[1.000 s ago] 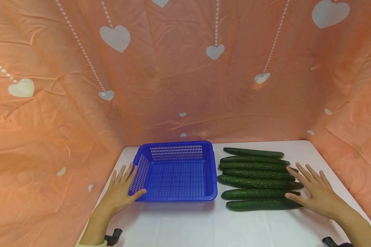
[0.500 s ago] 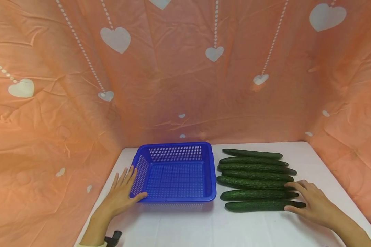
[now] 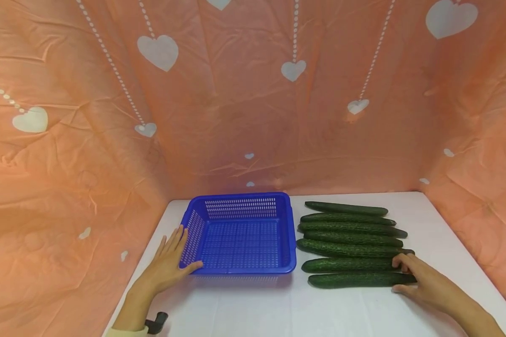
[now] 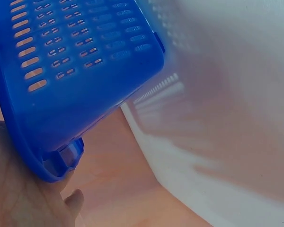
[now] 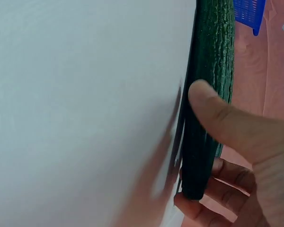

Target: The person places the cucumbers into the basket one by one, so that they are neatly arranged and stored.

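On the white tabletop (image 3: 253, 309), the right hand (image 3: 426, 283) sits nearest the camera at the right, its fingers (image 5: 203, 182) curled round the right end of the nearest cucumber (image 3: 358, 280), thumb on the near side, the other fingers wrapped behind; the right wrist view confirms the grip on the dark stem end. That cucumber lies flat, lengthwise left to right, at the front of a row of seven cucumbers (image 3: 350, 238) lying roughly parallel, most touching their neighbours. The left hand (image 3: 168, 267) rests flat on the tabletop at the left, fingers straight and spread, the thumb against the near-left corner of the blue basket (image 3: 240, 269) and the fingers alongside its left wall; it holds nothing. The basket stands upright, just left of the cucumber row, a narrow gap between them. The left wrist view shows the basket's slotted wall and rim close up. Behind all hangs an orange backdrop (image 3: 253, 117) with white hearts.
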The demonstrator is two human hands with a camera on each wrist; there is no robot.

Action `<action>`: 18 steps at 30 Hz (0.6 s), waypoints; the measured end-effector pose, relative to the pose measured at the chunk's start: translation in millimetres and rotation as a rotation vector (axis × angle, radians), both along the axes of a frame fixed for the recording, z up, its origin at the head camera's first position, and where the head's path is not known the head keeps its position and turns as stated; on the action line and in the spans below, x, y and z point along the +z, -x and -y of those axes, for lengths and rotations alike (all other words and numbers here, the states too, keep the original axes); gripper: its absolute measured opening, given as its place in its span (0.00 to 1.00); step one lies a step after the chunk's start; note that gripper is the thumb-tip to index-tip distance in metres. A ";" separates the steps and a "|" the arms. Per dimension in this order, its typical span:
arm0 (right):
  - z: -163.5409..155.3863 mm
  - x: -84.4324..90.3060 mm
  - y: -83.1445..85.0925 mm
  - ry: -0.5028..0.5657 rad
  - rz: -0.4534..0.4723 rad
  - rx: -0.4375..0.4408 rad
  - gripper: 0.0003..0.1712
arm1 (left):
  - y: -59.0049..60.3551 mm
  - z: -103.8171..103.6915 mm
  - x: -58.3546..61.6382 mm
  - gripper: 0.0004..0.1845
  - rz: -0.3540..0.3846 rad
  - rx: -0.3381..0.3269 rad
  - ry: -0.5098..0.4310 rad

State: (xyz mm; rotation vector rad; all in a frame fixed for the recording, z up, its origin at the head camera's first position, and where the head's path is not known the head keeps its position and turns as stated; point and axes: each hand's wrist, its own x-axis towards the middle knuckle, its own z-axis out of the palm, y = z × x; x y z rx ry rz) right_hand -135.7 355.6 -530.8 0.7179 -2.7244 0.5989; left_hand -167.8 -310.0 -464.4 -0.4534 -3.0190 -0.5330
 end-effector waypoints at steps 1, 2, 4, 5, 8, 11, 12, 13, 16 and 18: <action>-0.7 -1.1 0.4 0.009 0.004 0.011 0.33 | 0.2 0.1 0.1 0.59 0.001 -0.002 -0.002; -1.4 -2.4 1.1 0.022 0.008 0.029 0.32 | 0.4 0.2 0.1 0.59 0.004 -0.004 -0.006; -3.2 -4.9 2.4 0.049 0.009 0.075 0.31 | 1.0 0.4 0.5 0.59 0.010 -0.006 -0.011; -4.2 -6.1 2.6 0.061 0.005 0.097 0.31 | 1.5 0.5 0.5 0.59 0.017 -0.006 -0.014; -7.2 -10.1 2.7 0.082 -0.024 0.159 0.31 | 2.3 0.6 1.1 0.59 0.025 -0.009 -0.020; -9.2 -11.5 -0.2 0.089 -0.020 0.160 0.31 | 2.6 1.1 0.6 0.59 0.033 -0.007 -0.022; -9.2 -11.3 -1.3 0.093 -0.016 0.148 0.31 | 2.6 1.3 0.3 0.59 0.033 -0.007 -0.024; -9.3 -10.3 -2.3 0.105 0.004 0.142 0.30 | 2.7 1.6 -0.3 0.59 0.035 -0.007 -0.024; -7.4 -5.0 -4.6 0.170 0.101 0.142 0.26 | 3.0 1.4 -0.9 0.60 0.044 -0.006 -0.030; -5.4 0.8 -5.4 0.205 0.155 0.137 0.23 | 3.0 1.2 -1.3 0.60 0.041 -0.009 -0.038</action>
